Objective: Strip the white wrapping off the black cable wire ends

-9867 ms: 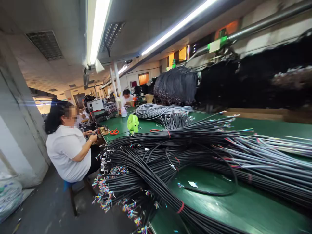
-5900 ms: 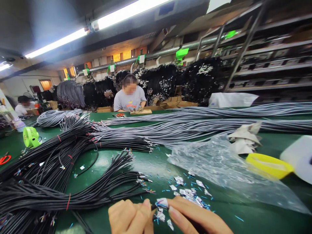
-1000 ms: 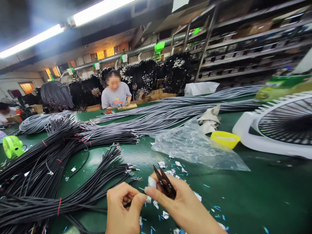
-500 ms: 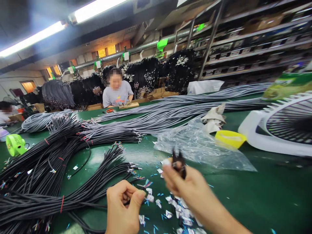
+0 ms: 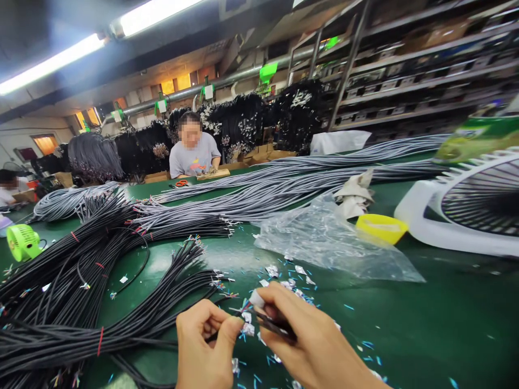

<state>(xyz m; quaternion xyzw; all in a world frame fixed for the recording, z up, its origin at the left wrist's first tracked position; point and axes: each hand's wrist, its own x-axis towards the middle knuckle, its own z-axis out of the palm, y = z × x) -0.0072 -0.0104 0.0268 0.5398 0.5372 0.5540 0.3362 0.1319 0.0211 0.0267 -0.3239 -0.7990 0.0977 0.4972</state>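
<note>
Head view: left hand (image 5: 203, 346) fingers pinched on a black cable (image 5: 162, 324), right hand (image 5: 300, 335) fingers gripping dark snips (image 5: 275, 326).

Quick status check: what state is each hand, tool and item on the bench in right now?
left hand: pinching a black cable end
right hand: gripping dark snips at the cable tip
black cables: bundled, red ties
grey cables: laid flat
plastic bag: crumpled, flat
yellow dish: upright
white fan: lying face-up

We're in a cable-assembly factory. Black cable bundles (image 5: 81, 281) sprawl at nine o'clock on the green workbench (image 5: 425, 319); stock shelving (image 5: 405, 70) stands at two o'clock.
</note>
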